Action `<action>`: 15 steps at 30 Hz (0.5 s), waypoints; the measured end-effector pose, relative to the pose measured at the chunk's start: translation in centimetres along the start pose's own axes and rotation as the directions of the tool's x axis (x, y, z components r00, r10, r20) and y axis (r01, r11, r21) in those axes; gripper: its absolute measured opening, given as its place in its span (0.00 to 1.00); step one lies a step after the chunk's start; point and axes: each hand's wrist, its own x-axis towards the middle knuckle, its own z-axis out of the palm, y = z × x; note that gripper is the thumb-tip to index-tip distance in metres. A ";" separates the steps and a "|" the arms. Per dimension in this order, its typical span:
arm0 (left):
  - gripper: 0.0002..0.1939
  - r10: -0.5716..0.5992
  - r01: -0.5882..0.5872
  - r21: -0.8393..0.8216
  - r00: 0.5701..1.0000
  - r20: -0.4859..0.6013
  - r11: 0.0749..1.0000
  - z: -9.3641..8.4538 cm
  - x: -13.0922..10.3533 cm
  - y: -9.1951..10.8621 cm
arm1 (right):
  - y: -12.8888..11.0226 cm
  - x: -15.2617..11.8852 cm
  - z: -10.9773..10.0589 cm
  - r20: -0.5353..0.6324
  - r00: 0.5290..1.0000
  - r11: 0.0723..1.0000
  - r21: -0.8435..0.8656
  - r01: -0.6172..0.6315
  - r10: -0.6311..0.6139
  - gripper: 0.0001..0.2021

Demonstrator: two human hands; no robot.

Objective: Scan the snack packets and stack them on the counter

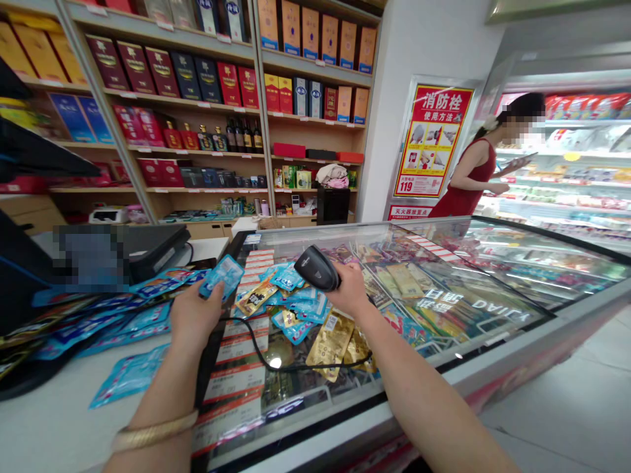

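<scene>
The handle of the black scanner [315,268] is mostly hidden inside the right hand [352,289], whose fingers are wrapped around it; the trigger cannot be made out. The left hand [196,312] has its fingers closed on the edge of a small blue packet [224,274], held up near the border between the white worktop [73,433] and the freezer [493,355]. Both forearms are cut off by the lower edge, and the left one partly covers a blue packet lying on the worktop [129,374]. A blurred patch masks part of the black equipment at the far left, itself cropped

Below the scanner, blue packets [300,305] overlap on the freezer's glass top, with gold packets [329,341] nearer the front. A black cable [256,341] loops across the glass and over part of the gold packets. More packets [148,318] heap up on the worktop beside the equipment. Boxed bottles fill the shelves [320,60] behind; at the right a person in red [480,171] holds a flat object, face blurred out

The red and yellow poster [434,141] reads "消防栓 使用方法" and "119". White lettering on the glass begins "DAI", its ending unclear; print on the packets is too small to read
</scene>
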 end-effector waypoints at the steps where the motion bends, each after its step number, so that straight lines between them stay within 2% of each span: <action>1: 0.20 -0.049 0.049 -0.068 0.999 0.007 0.996 0.1 -0.3 0.4 | -0.1 0.0 -0.1 0.010 1.000 1.000 0.008 0.017 -0.017 0.10; 4: 0.18 -0.100 0.113 -0.282 0.993 0.058 0.953 0.4 -1.3 1.7 | -0.4 0.0 -0.4 0.072 0.993 0.995 0.039 0.087 -0.089 0.12; 8: 0.17 -0.054 0.084 -0.450 0.995 0.080 0.889 0.7 -1.9 2.7 | -0.9 0.0 -0.6 0.171 0.971 0.985 0.065 0.160 -0.169 0.14; 15: 0.19 -0.067 0.084 -0.570 0.996 0.051 0.817 1.2 -2.0 2.8 | -1.2 -0.1 -0.4 0.249 0.951 0.983 0.057 0.173 -0.181 0.12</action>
